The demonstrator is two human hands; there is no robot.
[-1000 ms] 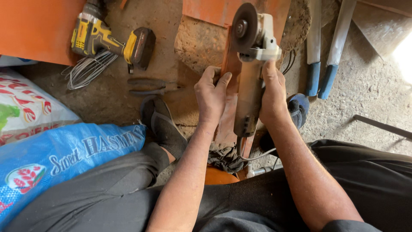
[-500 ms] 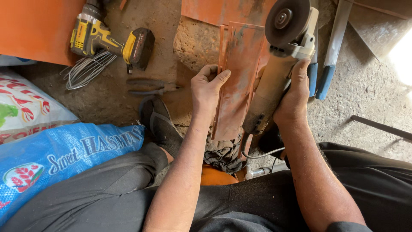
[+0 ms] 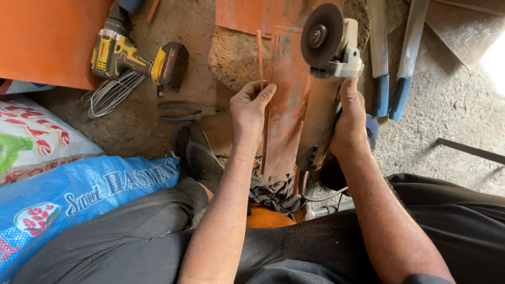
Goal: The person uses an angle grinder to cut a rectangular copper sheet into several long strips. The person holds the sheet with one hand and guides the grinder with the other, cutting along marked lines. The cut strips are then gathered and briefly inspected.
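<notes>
My right hand (image 3: 350, 118) grips the body of a dusty angle grinder (image 3: 323, 87), whose dark disc (image 3: 321, 36) is lifted up and faces me. An orange-painted metal strip (image 3: 286, 100) lies lengthwise between my hands. A thin sliver (image 3: 260, 58) runs along its left edge. My left hand (image 3: 251, 110) presses down on the strip's left side, fingers bent over its edge. The grinder hangs just right of the strip, and I cannot tell whether it touches the metal.
A yellow and black cordless drill (image 3: 138, 55) lies on the dirt at upper left beside a coil of wire (image 3: 108, 94) and pliers (image 3: 187, 110). An orange sheet (image 3: 47, 39) and printed sacks (image 3: 63, 194) fill the left. Blue-handled tools (image 3: 390, 92) lie to the right.
The grinder swung from over the strip out to the right and has drifted back left a little. My left hand stays on the strip.
</notes>
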